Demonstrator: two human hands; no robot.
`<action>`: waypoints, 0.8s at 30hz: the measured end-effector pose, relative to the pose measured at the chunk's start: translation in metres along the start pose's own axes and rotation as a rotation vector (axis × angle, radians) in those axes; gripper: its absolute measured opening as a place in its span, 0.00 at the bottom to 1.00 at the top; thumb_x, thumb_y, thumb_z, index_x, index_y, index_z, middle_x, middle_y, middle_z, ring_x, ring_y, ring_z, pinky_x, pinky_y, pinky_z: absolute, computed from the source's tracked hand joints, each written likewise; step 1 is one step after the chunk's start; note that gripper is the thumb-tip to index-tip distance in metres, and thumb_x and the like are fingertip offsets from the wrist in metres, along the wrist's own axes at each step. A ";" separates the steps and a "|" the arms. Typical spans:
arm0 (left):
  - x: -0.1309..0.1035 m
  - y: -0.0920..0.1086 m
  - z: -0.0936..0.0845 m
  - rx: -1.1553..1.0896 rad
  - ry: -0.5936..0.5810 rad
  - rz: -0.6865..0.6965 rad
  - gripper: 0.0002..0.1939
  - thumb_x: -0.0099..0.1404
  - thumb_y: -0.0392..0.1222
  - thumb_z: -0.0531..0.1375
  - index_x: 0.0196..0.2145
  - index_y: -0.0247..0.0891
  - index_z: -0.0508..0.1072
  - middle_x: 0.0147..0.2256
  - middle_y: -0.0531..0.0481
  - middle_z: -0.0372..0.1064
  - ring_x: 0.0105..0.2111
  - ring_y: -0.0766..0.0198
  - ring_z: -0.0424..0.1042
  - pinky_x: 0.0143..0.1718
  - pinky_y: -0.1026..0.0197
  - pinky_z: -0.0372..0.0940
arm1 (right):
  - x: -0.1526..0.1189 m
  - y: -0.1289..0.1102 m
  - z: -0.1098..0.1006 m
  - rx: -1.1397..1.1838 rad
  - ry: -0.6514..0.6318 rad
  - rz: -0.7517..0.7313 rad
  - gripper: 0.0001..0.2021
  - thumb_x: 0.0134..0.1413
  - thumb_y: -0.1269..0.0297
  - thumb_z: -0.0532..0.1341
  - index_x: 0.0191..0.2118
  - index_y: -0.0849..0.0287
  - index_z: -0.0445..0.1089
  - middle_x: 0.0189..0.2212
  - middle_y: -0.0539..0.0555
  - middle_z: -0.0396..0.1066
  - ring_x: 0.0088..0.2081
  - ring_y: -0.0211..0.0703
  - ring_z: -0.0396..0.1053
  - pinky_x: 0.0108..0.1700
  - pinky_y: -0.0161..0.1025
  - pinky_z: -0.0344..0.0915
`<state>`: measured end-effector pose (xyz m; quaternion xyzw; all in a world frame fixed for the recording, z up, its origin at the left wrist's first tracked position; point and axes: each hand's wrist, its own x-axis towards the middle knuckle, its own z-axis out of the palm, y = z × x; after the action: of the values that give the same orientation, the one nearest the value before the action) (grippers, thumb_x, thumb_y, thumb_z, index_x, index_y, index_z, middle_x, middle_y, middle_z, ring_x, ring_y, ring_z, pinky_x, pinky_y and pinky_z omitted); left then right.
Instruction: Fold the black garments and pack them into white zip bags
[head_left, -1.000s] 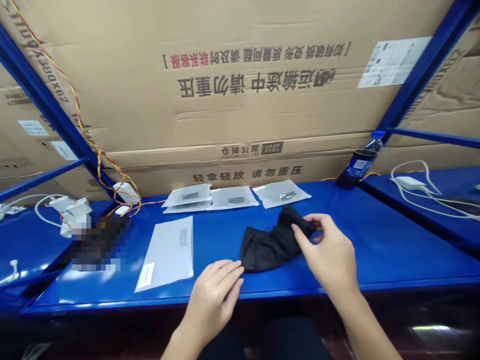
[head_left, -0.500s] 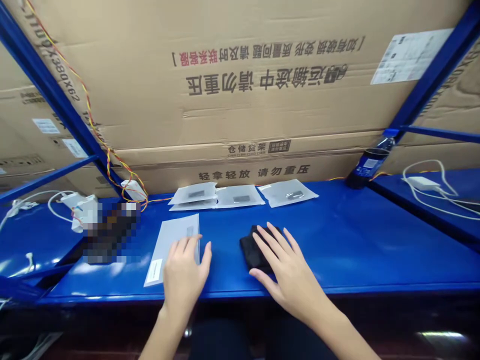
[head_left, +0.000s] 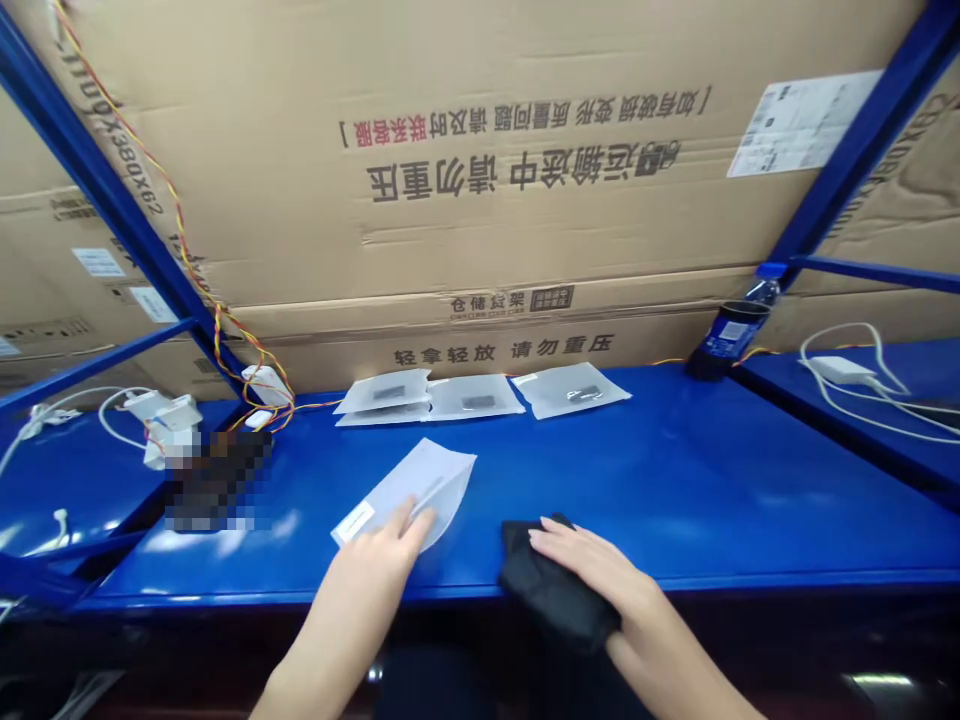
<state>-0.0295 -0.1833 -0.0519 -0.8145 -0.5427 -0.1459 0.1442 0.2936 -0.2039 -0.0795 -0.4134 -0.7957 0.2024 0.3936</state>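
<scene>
A frosted white bag [head_left: 409, 480] with a small white label lies slanted on the blue shelf, its right side bowed up. My left hand [head_left: 382, 550] grips its near right edge between thumb and fingers. To the right, a black folded cloth [head_left: 551, 590] sticks out over the shelf's front edge. My right hand [head_left: 600, 575] is closed over its right side, fingers across the top and thumb hidden. Along the back lie several similar frosted bags, among them a left one [head_left: 386, 393], a middle one [head_left: 476, 398] and a right one [head_left: 574, 390], with small dark items inside.
The blue shelf [head_left: 675, 480] backs onto a large cardboard box [head_left: 487, 230]. A bottle of dark drink [head_left: 727, 335] stands at the back right. At left are a blurred dark object [head_left: 217, 485], white adapters [head_left: 169, 425] and twisted red-yellow wires [head_left: 180, 210]. A white charger [head_left: 844, 370] lies far right.
The frosted bag has turned clockwise and shifted right with my left hand. My right hand has closed on the black cloth and drawn it toward me, over the front edge.
</scene>
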 end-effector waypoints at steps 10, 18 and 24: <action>0.043 0.033 -0.037 -0.221 -0.007 0.175 0.34 0.66 0.26 0.55 0.66 0.46 0.69 0.59 0.46 0.77 0.53 0.51 0.81 0.46 0.56 0.79 | 0.031 -0.036 -0.001 0.395 0.813 0.350 0.32 0.63 0.57 0.69 0.69 0.54 0.65 0.60 0.59 0.76 0.60 0.59 0.75 0.61 0.58 0.74; 0.056 0.048 -0.042 -0.684 -0.070 0.244 0.35 0.65 0.35 0.64 0.69 0.41 0.66 0.65 0.43 0.69 0.64 0.48 0.71 0.65 0.47 0.69 | 0.057 -0.035 0.014 -0.260 0.271 -0.708 0.18 0.71 0.78 0.52 0.58 0.67 0.73 0.54 0.63 0.80 0.64 0.53 0.71 0.66 0.56 0.70; 0.051 0.050 -0.027 -0.645 -0.040 0.249 0.51 0.48 0.22 0.54 0.72 0.41 0.62 0.69 0.46 0.63 0.70 0.47 0.61 0.69 0.41 0.64 | 0.071 -0.023 0.026 -0.585 0.070 -0.467 0.17 0.66 0.79 0.56 0.57 0.65 0.73 0.49 0.64 0.81 0.49 0.54 0.80 0.51 0.48 0.80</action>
<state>0.0334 -0.1692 -0.0107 -0.8809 -0.3677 -0.2751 -0.1146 0.2368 -0.1587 -0.0477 -0.3223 -0.8788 -0.1430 0.3217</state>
